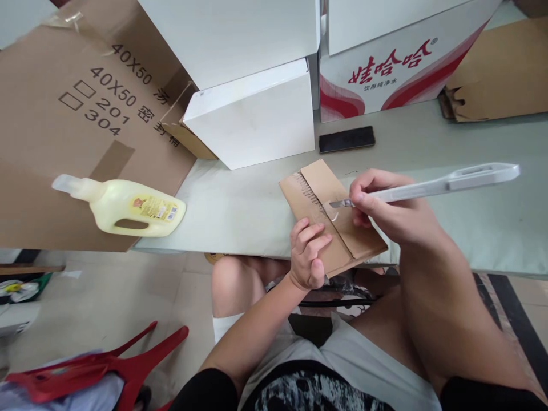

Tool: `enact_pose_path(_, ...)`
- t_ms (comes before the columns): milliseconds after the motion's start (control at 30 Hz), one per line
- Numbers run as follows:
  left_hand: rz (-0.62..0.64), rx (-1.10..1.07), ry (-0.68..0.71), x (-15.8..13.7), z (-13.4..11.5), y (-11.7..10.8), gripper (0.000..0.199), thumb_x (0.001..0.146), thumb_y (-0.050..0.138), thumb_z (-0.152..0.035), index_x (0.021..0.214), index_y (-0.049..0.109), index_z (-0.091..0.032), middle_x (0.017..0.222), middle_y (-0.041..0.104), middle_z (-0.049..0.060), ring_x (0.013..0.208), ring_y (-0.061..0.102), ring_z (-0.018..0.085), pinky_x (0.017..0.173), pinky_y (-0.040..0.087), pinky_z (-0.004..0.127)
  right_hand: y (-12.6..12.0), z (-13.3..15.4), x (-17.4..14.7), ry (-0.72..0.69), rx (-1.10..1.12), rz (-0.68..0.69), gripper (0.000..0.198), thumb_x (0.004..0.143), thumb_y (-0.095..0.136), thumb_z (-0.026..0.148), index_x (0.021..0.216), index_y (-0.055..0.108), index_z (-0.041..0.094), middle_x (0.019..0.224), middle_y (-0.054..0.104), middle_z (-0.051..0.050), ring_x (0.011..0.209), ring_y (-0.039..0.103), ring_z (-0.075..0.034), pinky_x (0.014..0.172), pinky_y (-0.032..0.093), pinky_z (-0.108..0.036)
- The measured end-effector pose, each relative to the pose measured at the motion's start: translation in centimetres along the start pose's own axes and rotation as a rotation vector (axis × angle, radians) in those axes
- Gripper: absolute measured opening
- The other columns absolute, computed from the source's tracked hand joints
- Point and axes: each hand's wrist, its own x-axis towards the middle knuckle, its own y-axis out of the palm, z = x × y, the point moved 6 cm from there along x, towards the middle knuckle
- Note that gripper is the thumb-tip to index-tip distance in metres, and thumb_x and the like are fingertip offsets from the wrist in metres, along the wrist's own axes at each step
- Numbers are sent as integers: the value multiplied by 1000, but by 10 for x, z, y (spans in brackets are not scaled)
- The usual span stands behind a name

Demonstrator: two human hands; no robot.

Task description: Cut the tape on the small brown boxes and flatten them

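A small flat cardboard box (342,237) lies near the front edge of the table, with a seam and torn tape marks along its top. My left hand (307,254) holds its near left side, fingers bent over the top face. My right hand (391,208) is closed around a white-handled utility knife (428,187). The blade is out, and its tip is at the seam, over a bit of clear tape; whether it cuts into the cardboard I cannot tell.
Behind the box lie a black phone (346,140) and a white box (257,120), beside a red-and-white carton (385,80). On the left, a yellow bottle (137,208) lies against a large brown carton (47,160). A red chair (128,362) stands on the floor at lower left.
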Motion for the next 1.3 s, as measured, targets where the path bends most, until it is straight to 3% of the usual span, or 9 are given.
enact_pose_path(167, -3, 12, 0, -1, 1, 0, 45, 104, 24, -36, 117, 64, -17, 121, 66, 11, 127, 56, 26, 115, 44, 47, 2, -9, 2, 21, 45, 33, 35, 90, 69, 57, 86, 69, 22, 68, 68, -2, 59, 65, -16, 52, 51, -27)
enact_pose_path(267, -1, 9, 4, -1, 1, 0, 45, 104, 24, -35, 118, 63, -17, 121, 66, 12, 125, 58, 25, 115, 44, 47, -1, -9, 1, 40, 5, -34, 23, 91, 68, 46, 93, 69, 23, 72, 69, -2, 61, 66, -16, 56, 52, -29)
enact_pose_path(433, -1, 17, 8, -1, 0, 0, 45, 104, 24, -35, 118, 63, -18, 120, 67, 11, 121, 60, 25, 112, 47, 48, -3, 5, 1, -31, -216, -13, 19, 77, 75, 30, 92, 67, 22, 83, 71, -2, 68, 64, -15, 61, 49, -27)
enact_pose_path(667, 16, 33, 7, -1, 0, -1, 45, 104, 24, -34, 118, 63, -17, 121, 67, 12, 125, 60, 26, 113, 47, 48, 4, 8, 0, -73, -308, 99, 14, 82, 69, 32, 91, 65, 21, 80, 71, -2, 67, 60, -15, 62, 44, -27)
enact_pose_path(833, 22, 29, 5, -1, 0, -1, 45, 104, 24, -35, 121, 62, -18, 120, 67, 11, 120, 63, 24, 114, 47, 48, 5, 9, -2, -95, -432, 74, 9, 81, 61, 27, 88, 61, 23, 79, 70, -2, 68, 60, -17, 64, 43, -29)
enact_pose_path(1000, 12, 11, 5, -2, 1, -1, 45, 104, 25, -35, 122, 63, -18, 121, 67, 12, 123, 61, 25, 115, 45, 48, 13, 12, -3, -155, -548, 144, 8, 80, 56, 23, 87, 58, 22, 77, 65, -2, 68, 55, -17, 64, 40, -29)
enact_pose_path(1300, 16, 48, 4, -2, 0, -2, 45, 104, 24, -35, 121, 63, -18, 121, 67, 11, 128, 57, 25, 116, 46, 46, 23, 13, -5, -109, -727, 83, 7, 81, 53, 23, 87, 55, 22, 80, 60, -3, 66, 52, -17, 65, 39, -30)
